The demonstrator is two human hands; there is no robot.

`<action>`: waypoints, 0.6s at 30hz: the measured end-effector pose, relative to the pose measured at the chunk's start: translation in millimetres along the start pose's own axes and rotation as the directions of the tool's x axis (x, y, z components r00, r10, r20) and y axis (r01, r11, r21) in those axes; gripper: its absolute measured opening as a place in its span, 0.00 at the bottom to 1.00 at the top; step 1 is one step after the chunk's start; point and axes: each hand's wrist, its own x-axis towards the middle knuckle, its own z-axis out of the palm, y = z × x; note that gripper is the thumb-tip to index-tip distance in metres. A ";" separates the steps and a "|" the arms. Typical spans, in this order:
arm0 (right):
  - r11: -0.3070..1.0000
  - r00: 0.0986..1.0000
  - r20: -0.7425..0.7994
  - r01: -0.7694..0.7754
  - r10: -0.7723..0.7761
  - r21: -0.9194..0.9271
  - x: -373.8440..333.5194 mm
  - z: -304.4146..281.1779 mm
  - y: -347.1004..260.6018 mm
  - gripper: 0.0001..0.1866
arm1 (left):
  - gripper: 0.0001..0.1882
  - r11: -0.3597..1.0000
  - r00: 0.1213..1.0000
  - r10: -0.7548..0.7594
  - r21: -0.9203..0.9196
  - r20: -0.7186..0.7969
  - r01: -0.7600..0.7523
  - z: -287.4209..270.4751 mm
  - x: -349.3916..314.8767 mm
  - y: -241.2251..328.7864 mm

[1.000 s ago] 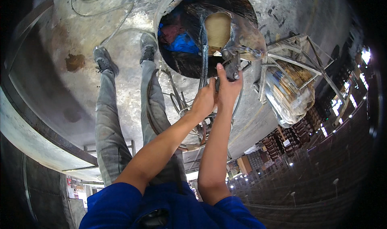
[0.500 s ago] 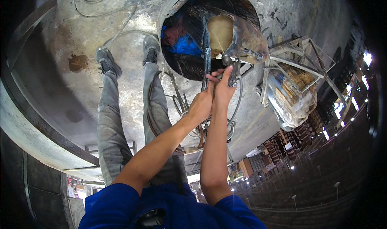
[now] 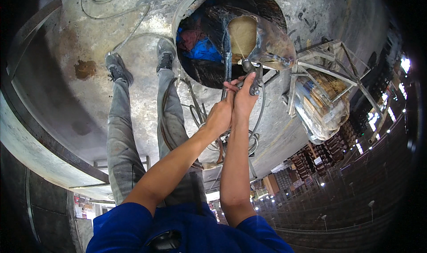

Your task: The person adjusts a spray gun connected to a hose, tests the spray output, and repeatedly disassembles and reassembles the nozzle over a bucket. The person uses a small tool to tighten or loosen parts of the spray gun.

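My right hand is closed round a metal spray gun, its nozzle end facing away from me. From the nozzle a thin pale line runs toward the tan inside of a stained bucket-like vessel. A long dark bar stands along the vessel's left side, its near end between my hands. My left hand is closed round that bar's near end, close against my right wrist. A grey hose hangs from the gun down past my right forearm.
The vessel sits over a round dark opening with blue and dark red material inside. Coiled hoses lie by my legs. A metal frame stands at right beside a wrapped bundle. A curved rim borders the left.
Both hands and the spray gun have shifted slightly to the left. The thin line from the nozzle shows in both frames, and my grip looks the same.
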 end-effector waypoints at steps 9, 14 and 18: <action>0.998 1.000 0.016 -0.023 0.024 -0.064 4.8 -2.6 -2.0 0.25 | 0.34 1.000 1.000 -0.017 -0.006 0.009 0.017 -2.6 1.1 6.2; 0.885 0.958 -0.050 0.240 -0.283 -0.399 -11.8 -21.7 -10.5 0.21 | 0.24 0.992 0.993 -0.104 0.076 0.048 0.100 -6.2 1.3 12.2; 0.655 0.881 0.075 0.402 -0.467 -0.640 -29.3 -43.6 -29.8 0.15 | 0.20 0.986 0.993 -0.115 0.122 0.018 0.112 -8.6 7.8 11.4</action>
